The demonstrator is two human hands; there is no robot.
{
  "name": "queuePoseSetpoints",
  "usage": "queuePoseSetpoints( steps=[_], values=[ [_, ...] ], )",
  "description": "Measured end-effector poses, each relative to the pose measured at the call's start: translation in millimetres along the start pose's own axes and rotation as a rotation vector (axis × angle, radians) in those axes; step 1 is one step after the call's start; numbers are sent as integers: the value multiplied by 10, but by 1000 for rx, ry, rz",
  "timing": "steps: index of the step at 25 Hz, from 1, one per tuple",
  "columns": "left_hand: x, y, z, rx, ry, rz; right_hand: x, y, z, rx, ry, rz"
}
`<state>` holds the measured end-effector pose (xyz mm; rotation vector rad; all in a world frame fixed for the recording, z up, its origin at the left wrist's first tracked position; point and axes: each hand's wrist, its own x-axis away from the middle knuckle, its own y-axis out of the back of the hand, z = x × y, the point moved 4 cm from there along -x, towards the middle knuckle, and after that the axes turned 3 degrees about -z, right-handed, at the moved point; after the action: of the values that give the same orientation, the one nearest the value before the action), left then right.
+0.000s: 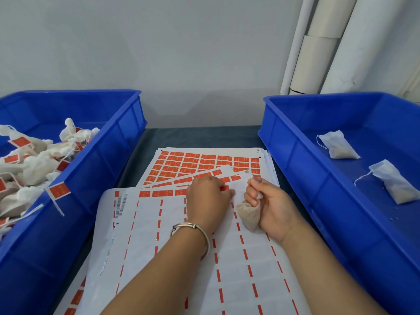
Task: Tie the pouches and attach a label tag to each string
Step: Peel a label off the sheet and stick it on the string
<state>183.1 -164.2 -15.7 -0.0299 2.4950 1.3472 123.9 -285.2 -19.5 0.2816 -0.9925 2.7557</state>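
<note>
Packing and labelling workstation, small workshop.
Blue plastic crates flanking orange label sheets; tagged pouches piling up.

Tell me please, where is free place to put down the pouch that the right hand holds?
The right bin has bare floor in front of and behind its two pouches. The peeled sheet near the wrists is bare too. The left bin is crowded with tagged pouches.

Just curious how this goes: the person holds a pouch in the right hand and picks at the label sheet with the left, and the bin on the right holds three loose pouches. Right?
Not quite. The head view shows two loose pouches in the right bin, not three. The right hand does hold a pouch, and the left hand is at the label sheet.
</note>
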Motion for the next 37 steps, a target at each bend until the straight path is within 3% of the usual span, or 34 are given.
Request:
queuePoseSetpoints(
  steps=[9,13,15,18,21,27,33,37],
  values=[
    [-16,-18,-56,-178,-61,46,0,7,-5,19,-7,-19],
    [-8,-4,-44,-134,-72,65,8,7,-4,11,-10,-33],
    [22,-22,-12,-41,-61,127,14,0,-6,-2,-7,-32],
    [22,-83,31,-134,-97,262,20,-2,-8,-2,-7,-32],
    [-5,-113,50,-159,-120,290,21,6,-8,1,-3,-35],
    [32,-85,18,-140,-182,174,-1,1,-17,46,5,-22],
    [21,-26,104,192,43,58,-10,-8,-27,30,2,2],
    [2,-29,103,312,98,39,-39,-17,-32,32,13,11]
  ],
)
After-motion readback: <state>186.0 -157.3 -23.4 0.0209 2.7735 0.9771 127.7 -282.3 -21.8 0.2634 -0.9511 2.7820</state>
